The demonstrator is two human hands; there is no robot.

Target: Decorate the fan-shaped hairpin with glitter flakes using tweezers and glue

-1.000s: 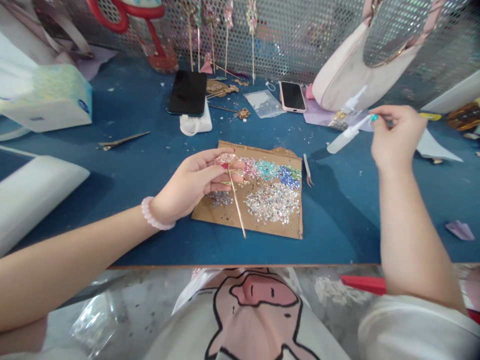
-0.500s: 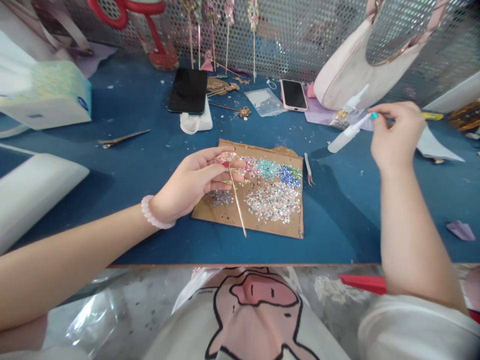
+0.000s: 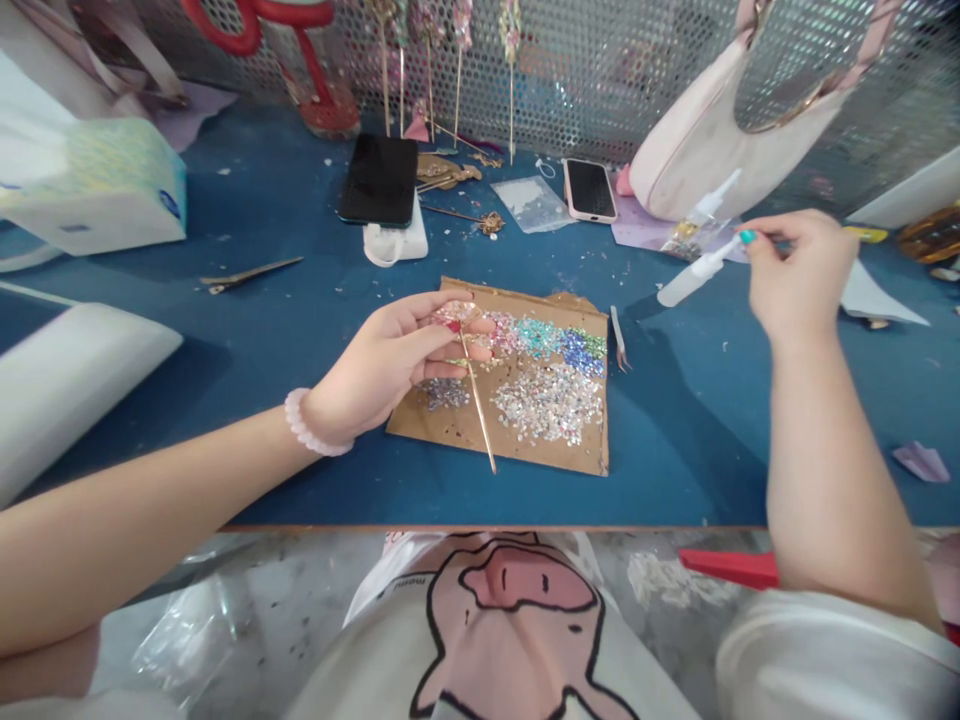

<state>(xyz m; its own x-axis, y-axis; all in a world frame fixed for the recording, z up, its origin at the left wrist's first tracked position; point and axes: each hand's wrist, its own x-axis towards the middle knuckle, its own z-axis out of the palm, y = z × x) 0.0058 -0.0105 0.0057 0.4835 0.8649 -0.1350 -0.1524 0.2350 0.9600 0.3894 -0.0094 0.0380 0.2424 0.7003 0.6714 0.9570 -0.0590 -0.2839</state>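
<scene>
My left hand (image 3: 397,345) is closed around the upper end of a thin gold hairpin stick (image 3: 481,415). The stick slants down over a cardboard sheet (image 3: 457,440), and its top is partly hidden by my fingers. Sorted piles of sequins lie on the cardboard: silver (image 3: 551,403), blue (image 3: 581,352), turquoise (image 3: 538,337) and pink. Off to the right, my right hand (image 3: 802,265) pinches the nozzle end of a small white glue bottle (image 3: 688,280), which tilts with its base toward the table. A teal spot shows at the thumb tip. Tweezers (image 3: 619,335) lie beside the cardboard.
Behind the cardboard are a black phone (image 3: 379,180), a pink-edged phone (image 3: 589,190) and a clear plastic bag (image 3: 531,203). A handbag (image 3: 682,150) leans at the back right. Scissors (image 3: 251,275) and a tissue box (image 3: 127,185) are on the left; decorated sticks (image 3: 459,95) stand along the mesh.
My right hand has shifted slightly right, still at the glue bottle's nozzle. The left hand keeps the hairpin stick in much the same place; the whole view moved slightly.
</scene>
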